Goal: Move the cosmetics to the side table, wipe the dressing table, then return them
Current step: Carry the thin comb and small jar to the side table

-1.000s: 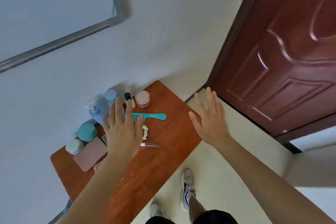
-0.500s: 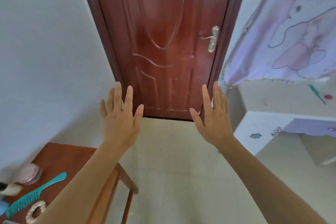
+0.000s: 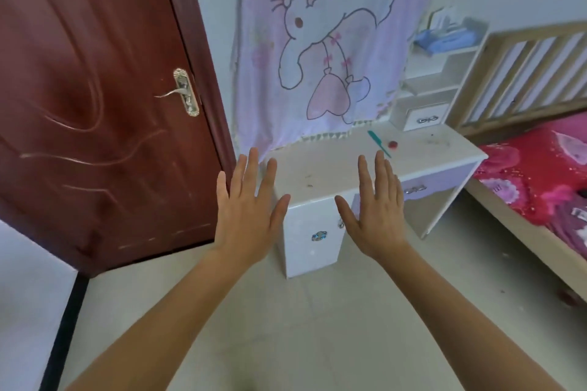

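A white dressing table [image 3: 317, 181] with lilac drawer fronts stands ahead against the wall. On its top lie a teal comb [image 3: 378, 142] and a small red round item [image 3: 394, 145], toward the back right. My left hand [image 3: 247, 213] and my right hand [image 3: 374, 209] are raised in front of me, palms down, fingers straight and spread. Both hands hold nothing and float in front of the table's near left corner, apart from it. The side table with the other cosmetics is out of view.
A dark red door [image 3: 95, 105] with a metal handle [image 3: 185, 92] fills the left. A lilac cartoon cloth [image 3: 317, 41] hangs over the table's mirror area. White shelves [image 3: 441, 73] sit at the table's back right. A bed with red bedding [image 3: 540, 174] lies at the right.
The view has swung right, from the brown side table with the cosmetics, past the door, to the white dressing table. Both hands stay raised, spread and holding nothing.
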The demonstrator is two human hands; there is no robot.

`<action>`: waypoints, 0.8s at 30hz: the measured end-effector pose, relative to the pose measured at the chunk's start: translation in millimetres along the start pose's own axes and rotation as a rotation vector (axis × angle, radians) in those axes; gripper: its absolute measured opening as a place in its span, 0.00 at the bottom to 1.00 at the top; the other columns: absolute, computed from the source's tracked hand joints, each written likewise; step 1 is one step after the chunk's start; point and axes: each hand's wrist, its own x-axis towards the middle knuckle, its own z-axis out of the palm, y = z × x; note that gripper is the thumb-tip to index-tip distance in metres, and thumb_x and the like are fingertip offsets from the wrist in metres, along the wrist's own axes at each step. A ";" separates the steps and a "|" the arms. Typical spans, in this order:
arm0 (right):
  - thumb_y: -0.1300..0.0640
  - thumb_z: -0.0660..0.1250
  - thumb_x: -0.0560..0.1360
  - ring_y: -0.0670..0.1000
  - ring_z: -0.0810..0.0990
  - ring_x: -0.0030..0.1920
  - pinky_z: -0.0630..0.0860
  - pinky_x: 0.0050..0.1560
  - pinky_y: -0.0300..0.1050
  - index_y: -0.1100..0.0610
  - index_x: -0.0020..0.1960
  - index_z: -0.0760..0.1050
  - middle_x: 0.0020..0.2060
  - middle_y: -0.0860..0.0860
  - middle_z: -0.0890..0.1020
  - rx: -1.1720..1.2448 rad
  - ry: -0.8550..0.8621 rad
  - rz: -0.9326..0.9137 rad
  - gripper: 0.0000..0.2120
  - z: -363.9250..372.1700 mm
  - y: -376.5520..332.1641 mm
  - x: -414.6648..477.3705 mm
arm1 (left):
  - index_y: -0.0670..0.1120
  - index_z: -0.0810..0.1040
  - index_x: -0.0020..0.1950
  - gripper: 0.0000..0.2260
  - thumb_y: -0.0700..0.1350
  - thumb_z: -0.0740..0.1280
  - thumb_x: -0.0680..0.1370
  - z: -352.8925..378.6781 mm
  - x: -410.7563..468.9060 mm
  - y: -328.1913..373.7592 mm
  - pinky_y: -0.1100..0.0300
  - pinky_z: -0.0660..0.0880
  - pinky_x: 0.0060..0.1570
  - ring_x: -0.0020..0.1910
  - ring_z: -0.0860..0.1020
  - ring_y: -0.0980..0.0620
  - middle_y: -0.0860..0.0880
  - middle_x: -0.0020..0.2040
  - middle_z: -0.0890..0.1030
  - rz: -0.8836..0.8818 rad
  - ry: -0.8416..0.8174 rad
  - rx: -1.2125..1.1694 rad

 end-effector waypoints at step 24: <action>0.43 0.54 0.82 0.57 0.44 0.80 0.50 0.78 0.58 0.51 0.80 0.43 0.80 0.54 0.42 -0.205 -0.373 0.408 0.33 85.8 332.2 255.9 | 0.46 0.54 0.79 0.30 0.59 0.52 0.82 300.0 399.3 148.9 0.39 0.54 0.72 0.78 0.52 0.41 0.42 0.80 0.50 0.314 -0.393 -0.047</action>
